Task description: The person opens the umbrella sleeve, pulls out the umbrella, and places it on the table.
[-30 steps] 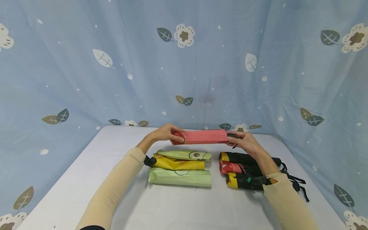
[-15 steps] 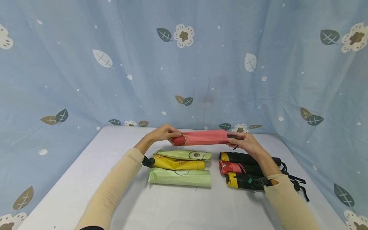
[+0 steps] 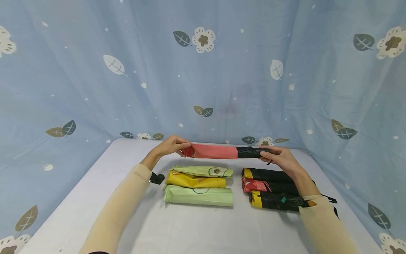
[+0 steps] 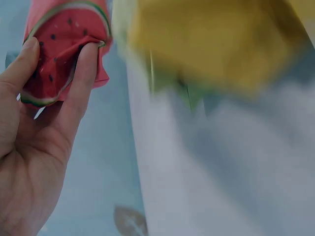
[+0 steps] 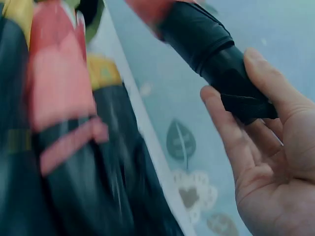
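Note:
My left hand (image 3: 172, 145) pinches the left end of a red umbrella sleeve (image 3: 215, 151) with a watermelon print, held above the back of the table. In the left wrist view, thumb and fingers crease the watermelon end (image 4: 61, 54). A black folded umbrella (image 3: 246, 152) sticks out of the sleeve's right end, its remaining length hidden inside. My right hand (image 3: 280, 158) grips this umbrella by its handle. The right wrist view shows the black handle (image 5: 236, 88) between thumb and fingers, a strap around it.
Below the sleeve lie a green avocado-print sleeve (image 3: 203, 171), a yellow sleeve (image 3: 196, 180) and a light green sleeve (image 3: 200, 197). To their right lie folded umbrellas, black-and-yellow (image 3: 269, 173), red-and-black (image 3: 257, 185) and another black-and-yellow (image 3: 269, 201). A patterned blue curtain (image 3: 222, 77) rises behind the table (image 3: 190, 229).
The hands have moved apart, left hand leftward with the sleeve, right hand rightward with the umbrella. A longer black stretch of umbrella now shows outside the sleeve.

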{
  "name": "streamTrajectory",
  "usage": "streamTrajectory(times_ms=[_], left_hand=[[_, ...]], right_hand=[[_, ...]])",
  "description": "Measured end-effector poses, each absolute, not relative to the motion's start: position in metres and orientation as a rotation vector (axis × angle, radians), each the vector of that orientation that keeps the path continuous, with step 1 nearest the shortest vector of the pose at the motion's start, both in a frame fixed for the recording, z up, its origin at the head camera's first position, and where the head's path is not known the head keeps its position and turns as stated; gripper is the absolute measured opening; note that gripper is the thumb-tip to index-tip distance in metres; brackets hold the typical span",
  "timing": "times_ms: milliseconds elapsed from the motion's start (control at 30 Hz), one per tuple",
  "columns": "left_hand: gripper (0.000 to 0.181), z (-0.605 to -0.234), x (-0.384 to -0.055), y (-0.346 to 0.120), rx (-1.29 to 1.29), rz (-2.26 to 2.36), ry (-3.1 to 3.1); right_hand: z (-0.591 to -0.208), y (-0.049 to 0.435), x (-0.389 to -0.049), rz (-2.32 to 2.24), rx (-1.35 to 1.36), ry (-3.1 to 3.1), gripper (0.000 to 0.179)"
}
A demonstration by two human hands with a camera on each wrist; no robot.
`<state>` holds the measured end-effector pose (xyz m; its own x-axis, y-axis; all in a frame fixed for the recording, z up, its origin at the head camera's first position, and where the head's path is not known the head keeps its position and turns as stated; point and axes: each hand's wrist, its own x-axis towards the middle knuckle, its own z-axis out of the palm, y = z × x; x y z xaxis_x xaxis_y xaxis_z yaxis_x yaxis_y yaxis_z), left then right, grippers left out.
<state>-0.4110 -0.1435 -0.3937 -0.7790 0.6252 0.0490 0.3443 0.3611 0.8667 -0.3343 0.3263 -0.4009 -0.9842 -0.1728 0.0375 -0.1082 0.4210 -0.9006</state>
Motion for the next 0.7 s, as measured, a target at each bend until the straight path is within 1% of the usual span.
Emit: streamTrajectory(times_ms=[100,267,567,633,700], left_hand=[[0.032,-0.395,-0.41,-0.155,0.826,1.41,2.356],[0.035,-0.398,-0.408,-0.153,0.852,1.362,2.358],[0.033,-0.404,-0.408,-0.154,0.807,1.321,2.39],[0.033,-0.404,-0.408,-0.154,0.81,1.312,2.397],[0.033,-0.404,-0.409,-0.153,0.808,1.312,2.393]], right_hand=[[-0.404,0.336,-0.332,-1.691,-0.273,2.572,0.06],[-0.409,0.337,-0.331,-1.756,-0.304,2.515,0.062],[-0.41,0.343,-0.329,-1.934,-0.174,2.438,0.065],[-0.409,0.346,-0.329,-1.997,-0.162,2.386,0.062],[-0.409,0.348,-0.33,-2.059,-0.144,2.34,0.054]])
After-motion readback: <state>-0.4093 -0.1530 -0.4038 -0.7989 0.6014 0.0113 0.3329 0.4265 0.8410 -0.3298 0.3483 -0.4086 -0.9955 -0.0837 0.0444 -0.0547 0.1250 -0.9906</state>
